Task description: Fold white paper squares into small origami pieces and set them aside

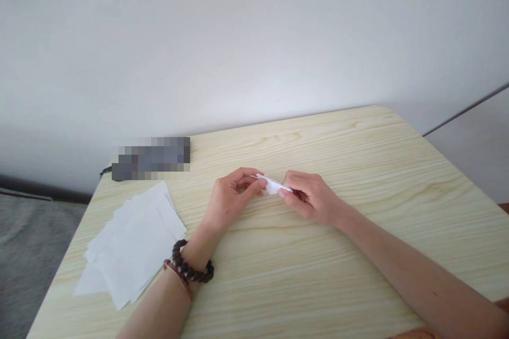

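A small folded piece of white paper [272, 186] is held between my two hands, just over the middle of the wooden table. My left hand [234, 196] pinches its left end between thumb and fingers. At the right end, my right hand [309, 196] grips the paper with the thumb in front and the fingers curled behind. The paper is tilted, with its left tip higher than the right. Part of each end is hidden by my fingers.
A loose, fanned stack of white paper sheets [137, 246] lies on the left of the table [318, 286]. Behind it is a dark, pixelated long object [151, 159]. A white wall [254, 42] stands along the table's back edge.
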Tool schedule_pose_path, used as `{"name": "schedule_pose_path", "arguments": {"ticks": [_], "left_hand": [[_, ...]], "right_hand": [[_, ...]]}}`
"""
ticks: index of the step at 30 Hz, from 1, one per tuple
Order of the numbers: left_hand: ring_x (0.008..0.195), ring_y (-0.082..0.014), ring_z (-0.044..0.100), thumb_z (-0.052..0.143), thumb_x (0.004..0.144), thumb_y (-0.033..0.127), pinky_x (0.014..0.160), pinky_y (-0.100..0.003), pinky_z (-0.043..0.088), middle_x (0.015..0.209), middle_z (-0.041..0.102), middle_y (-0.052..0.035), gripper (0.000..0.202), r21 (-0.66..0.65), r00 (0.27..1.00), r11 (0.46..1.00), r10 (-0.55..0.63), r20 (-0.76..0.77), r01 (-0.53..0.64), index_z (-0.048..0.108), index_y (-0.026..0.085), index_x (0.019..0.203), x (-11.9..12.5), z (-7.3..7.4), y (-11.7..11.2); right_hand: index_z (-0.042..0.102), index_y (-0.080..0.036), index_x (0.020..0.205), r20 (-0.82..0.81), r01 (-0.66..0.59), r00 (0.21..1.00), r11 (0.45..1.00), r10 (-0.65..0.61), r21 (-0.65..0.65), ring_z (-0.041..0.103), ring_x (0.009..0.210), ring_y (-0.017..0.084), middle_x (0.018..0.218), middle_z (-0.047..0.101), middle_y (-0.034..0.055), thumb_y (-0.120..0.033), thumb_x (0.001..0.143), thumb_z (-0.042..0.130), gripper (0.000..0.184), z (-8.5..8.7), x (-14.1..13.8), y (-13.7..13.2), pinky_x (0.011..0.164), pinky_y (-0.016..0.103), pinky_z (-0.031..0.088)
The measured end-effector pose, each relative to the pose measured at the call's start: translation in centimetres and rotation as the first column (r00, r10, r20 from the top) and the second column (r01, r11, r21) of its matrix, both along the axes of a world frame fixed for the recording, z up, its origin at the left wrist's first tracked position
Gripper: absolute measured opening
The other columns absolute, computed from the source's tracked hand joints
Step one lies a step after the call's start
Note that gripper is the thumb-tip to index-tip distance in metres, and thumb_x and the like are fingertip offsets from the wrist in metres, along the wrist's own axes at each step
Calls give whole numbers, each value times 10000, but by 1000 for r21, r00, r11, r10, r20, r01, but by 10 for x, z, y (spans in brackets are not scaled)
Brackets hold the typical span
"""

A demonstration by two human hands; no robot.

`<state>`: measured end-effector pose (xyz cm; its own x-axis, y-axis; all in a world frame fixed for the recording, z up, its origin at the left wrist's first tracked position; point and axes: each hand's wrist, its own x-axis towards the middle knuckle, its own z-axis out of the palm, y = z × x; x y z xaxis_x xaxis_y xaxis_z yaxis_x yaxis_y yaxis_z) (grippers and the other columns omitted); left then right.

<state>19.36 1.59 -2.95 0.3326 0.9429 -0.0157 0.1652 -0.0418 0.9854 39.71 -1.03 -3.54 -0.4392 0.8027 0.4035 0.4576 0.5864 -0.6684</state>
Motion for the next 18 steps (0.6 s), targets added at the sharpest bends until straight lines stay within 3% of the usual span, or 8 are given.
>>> {"name": "schedule_pose_path", "arguments": {"ticks": [3,7,14,18], "left_hand": [[640,-127,654,713,785,380,657,-232,512,731,721,-25,266,8,999,999,32,8,-32,643,155,906,0,0,1],[615,-143,664,692,787,458,614,-236,522,695,723,-35,339,-14,994,994,103,-33,-104,651,143,905,1,2,0],[736,-164,691,637,828,485,692,-233,554,796,742,-48,351,-27,1000,1000,-6,-20,5,704,145,885,1,3,-2],[822,-194,706,634,833,481,769,-274,567,886,756,-69,382,-49,999,998,-34,4,34,705,141,991,1,2,-3]], "right_hand": [[461,-183,671,50,6,999,998,-10,67,381,548,79,649,435,-29,-224,936,465,268,-1,0,0,526,228,287],[539,-178,724,117,97,986,983,-115,154,401,535,74,689,500,-13,-229,935,464,230,0,-2,0,515,218,301],[604,-177,764,219,88,964,956,-153,280,458,568,85,730,571,8,-239,929,480,216,-1,-8,-4,524,223,321],[599,-176,761,210,74,970,972,-122,223,468,582,90,743,570,12,-301,923,500,227,0,-8,-5,530,231,320]]}}
